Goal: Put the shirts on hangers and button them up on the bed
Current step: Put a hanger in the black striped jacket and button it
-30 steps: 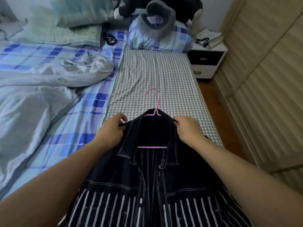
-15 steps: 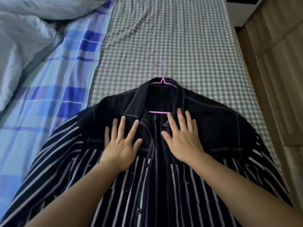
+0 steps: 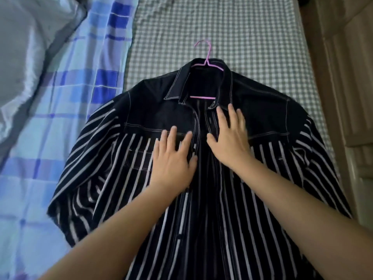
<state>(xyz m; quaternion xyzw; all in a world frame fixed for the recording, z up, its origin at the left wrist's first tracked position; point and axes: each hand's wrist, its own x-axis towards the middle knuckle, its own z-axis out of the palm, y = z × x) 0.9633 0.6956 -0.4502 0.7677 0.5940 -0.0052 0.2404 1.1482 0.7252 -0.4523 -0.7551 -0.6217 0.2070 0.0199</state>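
A black shirt (image 3: 268, 118) with white stripes lies face up on the checked bed sheet (image 3: 242, 27). A pink hanger (image 3: 206, 59) is inside it, its hook poking out above the collar and its bar showing in the open neck. The front placket is unbuttoned and slightly apart. My left hand (image 3: 173, 160) lies flat with spread fingers on the left chest panel. My right hand (image 3: 230, 136) lies flat on the right panel just below the collar. Neither hand holds anything.
A blue plaid sheet (image 3: 80, 118) covers the bed's left part, with a pale grey quilt (image 3: 24, 67) bunched at the far left. Wooden wardrobe doors (image 3: 347, 77) stand close along the bed's right side.
A second ago both hands gripped the collar by the hanger. They let go and spread flat on the chest panels. Since half a second ago, my left hand slid down toward the stripes.
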